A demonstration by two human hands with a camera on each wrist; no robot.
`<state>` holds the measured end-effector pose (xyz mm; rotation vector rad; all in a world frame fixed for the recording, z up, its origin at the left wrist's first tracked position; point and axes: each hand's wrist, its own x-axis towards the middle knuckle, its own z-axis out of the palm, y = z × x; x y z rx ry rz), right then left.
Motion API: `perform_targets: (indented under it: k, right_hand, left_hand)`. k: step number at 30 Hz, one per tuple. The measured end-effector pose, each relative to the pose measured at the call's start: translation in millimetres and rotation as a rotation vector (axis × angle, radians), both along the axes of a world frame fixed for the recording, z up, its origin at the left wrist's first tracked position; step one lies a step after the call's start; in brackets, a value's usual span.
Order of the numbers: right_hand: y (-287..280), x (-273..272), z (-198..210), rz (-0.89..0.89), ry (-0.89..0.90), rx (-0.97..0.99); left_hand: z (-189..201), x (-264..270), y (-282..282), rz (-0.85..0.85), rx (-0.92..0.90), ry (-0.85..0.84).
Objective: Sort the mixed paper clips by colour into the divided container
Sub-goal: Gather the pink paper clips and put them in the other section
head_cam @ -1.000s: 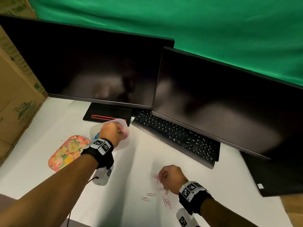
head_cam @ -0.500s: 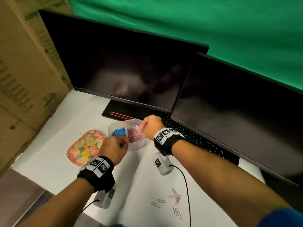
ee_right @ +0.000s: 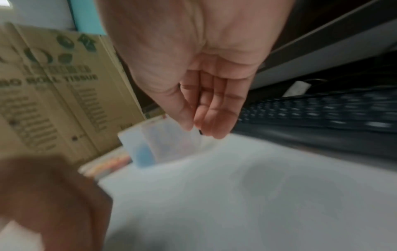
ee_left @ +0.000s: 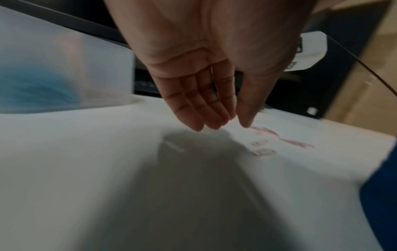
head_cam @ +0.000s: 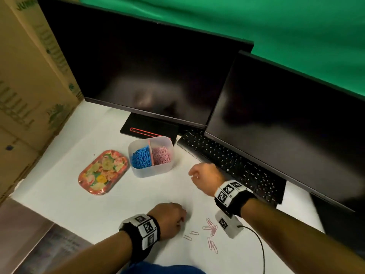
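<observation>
**Materials and finish**

Divided container (head_cam: 152, 171): frosted translucent plastic. Table (head_cam: 138, 198): matt white, smooth. Tray (head_cam: 103, 172): glossy floral print. Boxes (head_cam: 29, 80): matt brown cardboard. Monitor screens (head_cam: 150, 72): dark, semi-gloss. Backdrop (head_cam: 276, 26): green cloth.

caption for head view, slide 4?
Both hands empty over loose pink clips; container holds blue left, pink right.

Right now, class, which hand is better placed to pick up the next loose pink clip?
Left. The left hand hovers empty, right beside the loose pink clips; the right hand, also empty, sits farther off.
</observation>
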<state>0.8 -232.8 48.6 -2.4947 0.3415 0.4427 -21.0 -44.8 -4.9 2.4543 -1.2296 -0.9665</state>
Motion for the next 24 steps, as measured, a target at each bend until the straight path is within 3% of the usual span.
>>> perform_targets:
  k: [4,11,20,24]
  right_hand:
    - [-32,-81,-29,0.054,0.161,-0.129]
    - [-18,-177,-49,-0.035,0.185,-0.117]
    - [9,-190,-64,-0.078,0.137,-0.147]
    - [7,-188,-62,-0.111,0.133,-0.102]
  left_hand:
    - [-10,-18,-23,-0.170,0.042,-0.029]
    - [-18,-25,-37,-0.207,0.047,-0.076]
    - [-24,-29,-40,-0.118,0.056,-0.102]
    - [-16,-23,-42,0.009,-0.051,-0.044]
